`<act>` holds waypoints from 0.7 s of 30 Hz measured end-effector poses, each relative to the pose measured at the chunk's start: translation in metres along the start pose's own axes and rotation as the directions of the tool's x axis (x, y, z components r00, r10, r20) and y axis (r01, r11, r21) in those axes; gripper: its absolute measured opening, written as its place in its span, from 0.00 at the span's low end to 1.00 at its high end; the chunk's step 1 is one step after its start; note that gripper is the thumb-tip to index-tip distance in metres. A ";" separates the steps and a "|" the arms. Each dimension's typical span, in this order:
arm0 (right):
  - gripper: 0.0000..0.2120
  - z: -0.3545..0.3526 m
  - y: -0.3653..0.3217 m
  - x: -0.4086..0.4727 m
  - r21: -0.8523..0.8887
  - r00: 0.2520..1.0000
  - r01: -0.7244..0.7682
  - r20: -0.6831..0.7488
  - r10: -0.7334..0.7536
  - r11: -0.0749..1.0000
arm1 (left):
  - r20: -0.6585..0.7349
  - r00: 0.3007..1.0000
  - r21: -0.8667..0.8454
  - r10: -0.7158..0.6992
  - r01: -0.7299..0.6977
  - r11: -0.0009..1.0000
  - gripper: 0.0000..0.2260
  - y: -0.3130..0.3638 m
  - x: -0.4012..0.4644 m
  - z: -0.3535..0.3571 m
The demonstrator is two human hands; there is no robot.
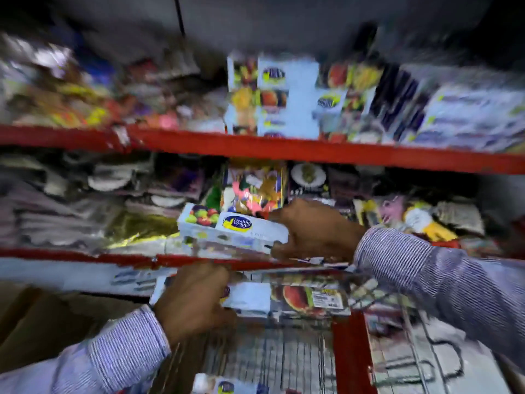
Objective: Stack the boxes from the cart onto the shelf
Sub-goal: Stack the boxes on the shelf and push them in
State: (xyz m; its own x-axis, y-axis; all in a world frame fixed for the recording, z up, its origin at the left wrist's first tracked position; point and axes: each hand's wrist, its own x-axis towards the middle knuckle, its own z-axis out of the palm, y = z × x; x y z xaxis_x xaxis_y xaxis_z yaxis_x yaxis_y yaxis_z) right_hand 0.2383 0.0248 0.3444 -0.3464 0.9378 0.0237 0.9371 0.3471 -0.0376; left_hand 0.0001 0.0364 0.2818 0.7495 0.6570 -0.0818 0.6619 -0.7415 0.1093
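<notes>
- Looking through the head view, the only one given, the right hand (312,231) sits at centre frame, fingers curled round the right end of a long white wrap box (233,228), thumb on top and fingers underneath, so it is closed on that box.
- That box lies level at the front lip of the middle shelf (397,157), just above the lower red rail; whether it already rests on the goods beneath it is lost in blur.
- Lower centre, the left hand (193,297) is clamped over the left end of a second box (284,300) of the same kind, which lies across the top of the wire cart (284,356).
- Another such box (227,386) shows at the bottom edge, down in the cart.
- More boxes of this print stand upright on the upper shelf (284,146), upper centre.
- Judging by the printed card and long slim shape, each box is probably light and stiff along its length, but thin-walled and easily dented by a hard squeeze.
- Glossy card may slip in a one-hand end grip, and a long box held by one end will tend to droop.
- Better hold: span the narrow width near the middle, or support both ends, then slide it in flat.
</notes>
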 end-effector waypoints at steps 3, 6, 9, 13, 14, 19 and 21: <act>0.23 -0.073 -0.001 0.008 -0.106 0.997 -0.011 -0.072 0.004 0.994 | -0.094 0.996 0.013 0.012 -0.011 1.000 0.32 0.002 0.014 -0.062; 0.21 -0.127 0.003 0.009 -0.143 0.985 -0.045 -0.174 0.020 0.989 | -0.227 0.974 0.003 0.025 -0.025 1.000 0.31 0.005 0.029 -0.114; 0.19 -0.168 0.013 0.013 -0.183 0.972 -0.089 -0.231 0.045 0.979 | -0.316 0.948 -0.009 0.050 -0.056 0.998 0.30 0.008 0.045 -0.157; 0.13 -0.185 0.040 0.026 -0.115 0.965 -0.144 -0.236 0.114 0.983 | -0.329 0.944 -0.084 0.029 -0.060 0.995 0.28 0.004 0.068 -0.183; 0.12 -0.189 0.050 0.033 -0.101 0.963 -0.167 -0.232 0.140 0.981 | -0.337 0.941 -0.094 0.025 -0.061 0.994 0.28 0.002 0.074 -0.190; 0.22 -0.186 0.093 0.075 -0.140 0.952 -0.286 -0.155 0.264 0.948 | -0.330 0.942 -0.066 0.065 -0.092 0.994 0.25 -0.005 0.105 -0.216; 0.21 -0.177 0.106 0.090 -0.171 0.950 -0.307 -0.113 0.290 0.936 | -0.322 0.946 -0.086 0.036 -0.067 0.994 0.26 -0.009 0.115 -0.218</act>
State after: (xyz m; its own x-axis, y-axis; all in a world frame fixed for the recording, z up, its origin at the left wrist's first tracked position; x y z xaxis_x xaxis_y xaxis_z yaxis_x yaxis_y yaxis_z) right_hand 0.3144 0.1442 0.5192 -0.0520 0.9908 0.1249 0.9911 0.0358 0.1282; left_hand 0.0776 0.1483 0.4875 0.7295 0.6384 0.2456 0.6065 -0.7697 0.1995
